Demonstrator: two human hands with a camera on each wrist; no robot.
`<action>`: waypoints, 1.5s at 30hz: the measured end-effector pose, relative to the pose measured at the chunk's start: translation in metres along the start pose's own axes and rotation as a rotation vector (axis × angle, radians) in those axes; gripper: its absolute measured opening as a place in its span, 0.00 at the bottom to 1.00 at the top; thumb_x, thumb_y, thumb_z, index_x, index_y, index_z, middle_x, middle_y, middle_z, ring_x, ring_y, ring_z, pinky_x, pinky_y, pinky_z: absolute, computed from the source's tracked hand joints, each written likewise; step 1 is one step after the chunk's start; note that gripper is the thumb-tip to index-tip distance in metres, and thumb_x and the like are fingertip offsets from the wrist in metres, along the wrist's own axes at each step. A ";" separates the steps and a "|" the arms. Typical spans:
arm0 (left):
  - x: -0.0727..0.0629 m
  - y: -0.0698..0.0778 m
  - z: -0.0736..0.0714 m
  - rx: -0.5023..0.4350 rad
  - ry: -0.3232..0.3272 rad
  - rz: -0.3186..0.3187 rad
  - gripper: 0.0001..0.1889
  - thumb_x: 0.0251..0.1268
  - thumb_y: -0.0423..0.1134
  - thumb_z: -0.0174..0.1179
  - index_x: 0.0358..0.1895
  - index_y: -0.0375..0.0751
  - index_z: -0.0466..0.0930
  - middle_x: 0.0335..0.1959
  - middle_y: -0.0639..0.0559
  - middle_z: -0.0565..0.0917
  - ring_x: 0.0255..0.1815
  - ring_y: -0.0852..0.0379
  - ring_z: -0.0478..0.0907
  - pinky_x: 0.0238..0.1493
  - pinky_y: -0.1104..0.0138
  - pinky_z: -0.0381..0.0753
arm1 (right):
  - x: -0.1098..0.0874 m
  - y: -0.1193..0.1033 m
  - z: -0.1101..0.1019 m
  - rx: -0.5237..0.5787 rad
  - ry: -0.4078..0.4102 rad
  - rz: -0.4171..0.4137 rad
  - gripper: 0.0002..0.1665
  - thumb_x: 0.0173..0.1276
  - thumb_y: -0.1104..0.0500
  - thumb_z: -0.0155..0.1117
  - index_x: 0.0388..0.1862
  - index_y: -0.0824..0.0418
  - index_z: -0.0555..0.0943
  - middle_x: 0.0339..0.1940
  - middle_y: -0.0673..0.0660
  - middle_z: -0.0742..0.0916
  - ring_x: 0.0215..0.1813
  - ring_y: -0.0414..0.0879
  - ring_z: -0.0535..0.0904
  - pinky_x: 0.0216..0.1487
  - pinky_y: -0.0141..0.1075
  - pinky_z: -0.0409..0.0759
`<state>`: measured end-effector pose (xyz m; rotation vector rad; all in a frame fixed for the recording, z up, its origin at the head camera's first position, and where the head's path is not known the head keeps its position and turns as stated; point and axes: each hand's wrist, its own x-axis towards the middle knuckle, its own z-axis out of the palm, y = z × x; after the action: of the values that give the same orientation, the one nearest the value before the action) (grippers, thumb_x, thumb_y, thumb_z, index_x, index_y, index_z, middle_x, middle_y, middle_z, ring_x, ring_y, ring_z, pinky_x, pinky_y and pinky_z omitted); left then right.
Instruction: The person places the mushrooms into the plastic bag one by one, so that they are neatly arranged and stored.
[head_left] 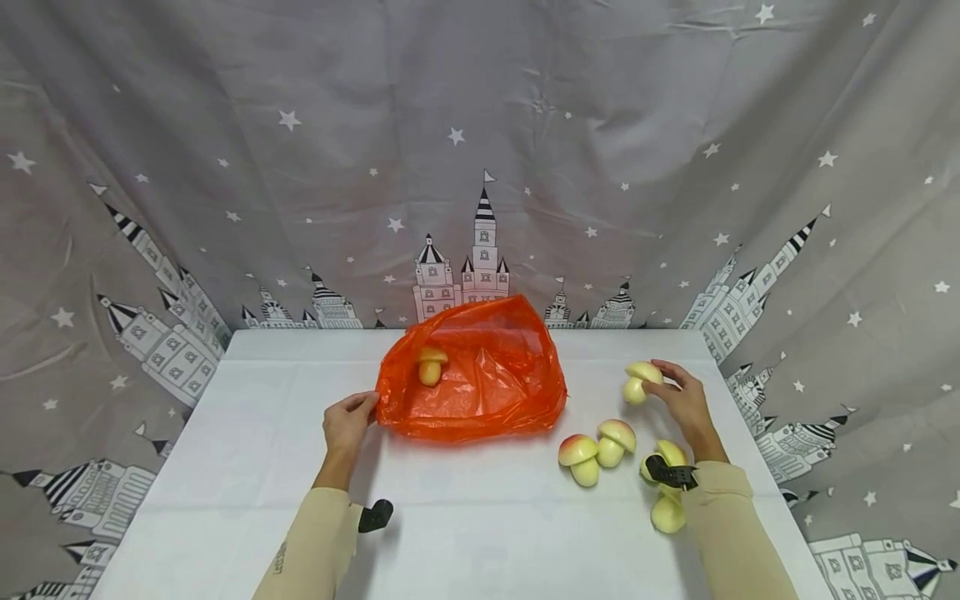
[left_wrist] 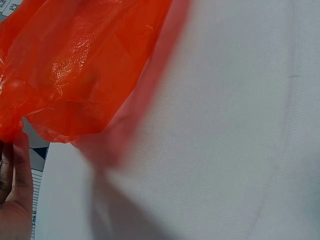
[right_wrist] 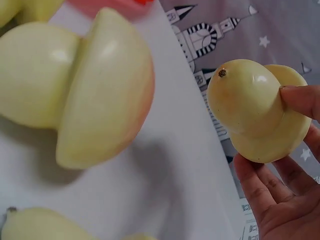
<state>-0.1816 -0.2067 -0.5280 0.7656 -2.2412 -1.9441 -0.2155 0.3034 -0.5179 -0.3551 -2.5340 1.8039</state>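
An orange-red plastic bag [head_left: 480,396] lies with its mouth spread toward me at the middle of the table. My left hand [head_left: 350,427] pinches its left edge between thumb and fingers; in the left wrist view the bag film [left_wrist: 85,70] bunches at the fingertips. One yellow toy mushroom [head_left: 431,367] is inside the bag, near its left side. At the right, my right hand [head_left: 684,402] grips another toy mushroom [head_left: 636,392] by its cap. The right wrist view shows this mushroom [right_wrist: 255,107] held between the thumb and the fingers, its stem end facing the camera.
Two toy mushrooms with reddish caps [head_left: 578,454] lie side by side right of the bag. More mushrooms [head_left: 668,512] lie under the right wrist, partly hidden by it. A grey curtain [head_left: 600,125] printed with castles and stars hangs behind the white table [head_left: 480,533].
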 end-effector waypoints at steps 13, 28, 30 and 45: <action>-0.002 -0.003 0.009 -0.012 -0.011 0.002 0.17 0.70 0.39 0.58 0.52 0.27 0.80 0.45 0.40 0.82 0.31 0.68 0.79 0.35 0.80 0.79 | 0.002 -0.027 0.004 -0.003 -0.075 -0.100 0.33 0.64 0.62 0.67 0.67 0.68 0.69 0.62 0.67 0.74 0.43 0.28 0.75 0.44 0.20 0.75; -0.003 0.000 0.007 -0.001 -0.010 -0.009 0.18 0.70 0.40 0.57 0.53 0.28 0.79 0.49 0.37 0.81 0.33 0.66 0.79 0.36 0.79 0.80 | 0.005 -0.045 0.032 0.023 -0.157 -0.156 0.33 0.64 0.64 0.67 0.67 0.67 0.70 0.64 0.67 0.74 0.53 0.43 0.76 0.46 0.22 0.75; -0.003 0.000 0.008 0.001 -0.010 -0.008 0.17 0.70 0.40 0.58 0.53 0.28 0.80 0.49 0.37 0.81 0.33 0.66 0.79 0.37 0.78 0.81 | 0.006 -0.046 0.036 0.019 -0.164 -0.158 0.32 0.64 0.63 0.67 0.66 0.67 0.70 0.64 0.67 0.74 0.56 0.50 0.75 0.47 0.23 0.75; -0.002 0.003 0.009 0.022 0.001 -0.002 0.17 0.71 0.40 0.57 0.53 0.29 0.80 0.50 0.37 0.81 0.35 0.65 0.79 0.36 0.80 0.79 | 0.008 -0.058 0.063 0.064 -0.207 -0.181 0.33 0.63 0.64 0.69 0.66 0.66 0.71 0.64 0.66 0.75 0.60 0.60 0.73 0.55 0.39 0.75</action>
<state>-0.1840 -0.1978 -0.5262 0.7719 -2.2666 -1.9227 -0.2419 0.2281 -0.4858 0.0644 -2.5308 1.9360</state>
